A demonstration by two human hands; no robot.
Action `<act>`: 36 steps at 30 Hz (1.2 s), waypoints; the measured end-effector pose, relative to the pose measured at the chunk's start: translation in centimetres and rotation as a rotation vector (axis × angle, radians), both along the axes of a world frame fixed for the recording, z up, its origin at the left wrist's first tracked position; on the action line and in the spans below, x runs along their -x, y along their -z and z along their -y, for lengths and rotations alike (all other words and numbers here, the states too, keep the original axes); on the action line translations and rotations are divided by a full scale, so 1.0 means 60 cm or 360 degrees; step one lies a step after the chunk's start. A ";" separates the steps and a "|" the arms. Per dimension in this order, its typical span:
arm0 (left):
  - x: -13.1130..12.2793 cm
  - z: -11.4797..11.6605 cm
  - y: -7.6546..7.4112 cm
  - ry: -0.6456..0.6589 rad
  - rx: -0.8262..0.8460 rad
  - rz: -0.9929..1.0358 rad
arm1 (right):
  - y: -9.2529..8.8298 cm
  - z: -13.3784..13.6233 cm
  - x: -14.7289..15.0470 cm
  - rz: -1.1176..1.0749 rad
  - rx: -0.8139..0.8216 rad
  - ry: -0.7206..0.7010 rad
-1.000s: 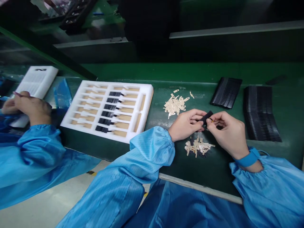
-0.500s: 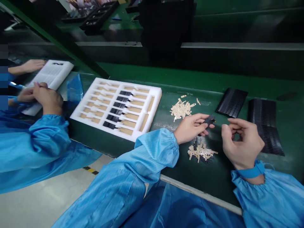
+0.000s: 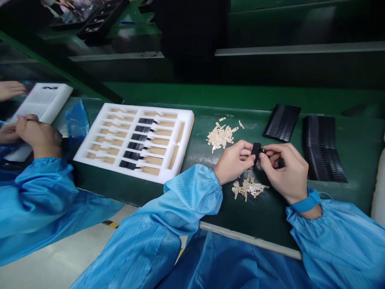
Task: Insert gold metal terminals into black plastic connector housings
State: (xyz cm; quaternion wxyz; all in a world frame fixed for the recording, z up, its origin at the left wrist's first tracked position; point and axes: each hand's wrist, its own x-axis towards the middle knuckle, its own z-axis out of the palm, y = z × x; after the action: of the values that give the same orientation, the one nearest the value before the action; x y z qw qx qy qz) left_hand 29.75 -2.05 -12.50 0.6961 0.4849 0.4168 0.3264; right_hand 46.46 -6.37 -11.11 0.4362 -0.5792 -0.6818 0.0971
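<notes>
Between the fingers of my left hand is a small black plastic part, its exact kind not clear. My right hand pinches at the part's right side, where a tiny yellow spot shows. Whether the right fingertips hold a separate piece cannot be made out. Just below both hands lies a pile of cream-coloured flat pieces mixed with some black ones. A second pile of cream pieces spreads on the green table beyond my left hand.
A white foam tray with several black comb-like parts stands left. Two black ribbed strips lie at right. Further left, a co-worker's hands work beside another white foam tray and a blue plastic bag.
My right hand has moved left and now meets the black part in my left hand. The part has turned more upright. The whole view has shifted slightly.
</notes>
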 end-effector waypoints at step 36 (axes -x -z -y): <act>0.007 0.011 0.001 -0.0022 -0.0590 -0.0205 | 0.006 -0.003 -0.005 -0.0663 0.0166 0.0352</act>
State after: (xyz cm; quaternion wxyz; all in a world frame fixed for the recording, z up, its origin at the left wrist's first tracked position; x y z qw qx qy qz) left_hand 29.36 -2.70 -12.57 0.5646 0.6218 0.3965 0.3706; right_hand 46.73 -6.21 -11.49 0.5448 -0.6397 -0.5035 0.2012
